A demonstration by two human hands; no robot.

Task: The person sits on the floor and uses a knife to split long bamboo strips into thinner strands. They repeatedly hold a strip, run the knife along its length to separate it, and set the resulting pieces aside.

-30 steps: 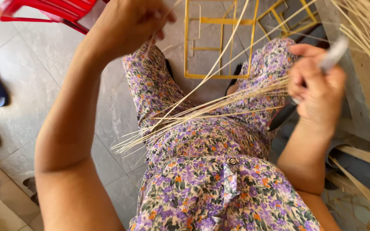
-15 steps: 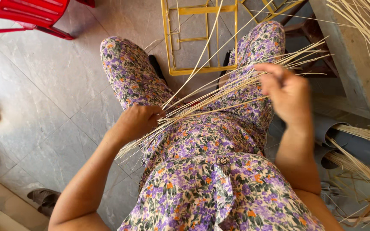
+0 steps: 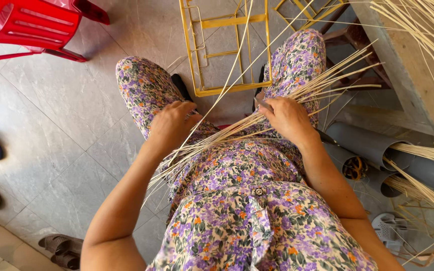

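A bundle of thin pale bamboo strips (image 3: 322,83) lies slanted across my lap, over a purple floral dress (image 3: 237,200). My left hand (image 3: 172,125) rests on the lower end of the bundle, fingers curled over the strips near my left knee. My right hand (image 3: 287,118) grips the middle of the bundle near my right thigh, and a small grey blade tip shows at its fingers. One long single strip (image 3: 237,70) rises from between my hands toward the top of the view.
A yellow metal frame (image 3: 227,50) lies on the tiled floor ahead of my knees. A red plastic chair (image 3: 26,25) stands at top left. Grey pipes (image 3: 367,145) holding more strips lie at right, beside a wooden bench (image 3: 408,75). Sandals (image 3: 61,246) sit lower left.
My left hand came down from high up and settled on the strips on my lap. My right hand lowered and moved inward onto the bundle.
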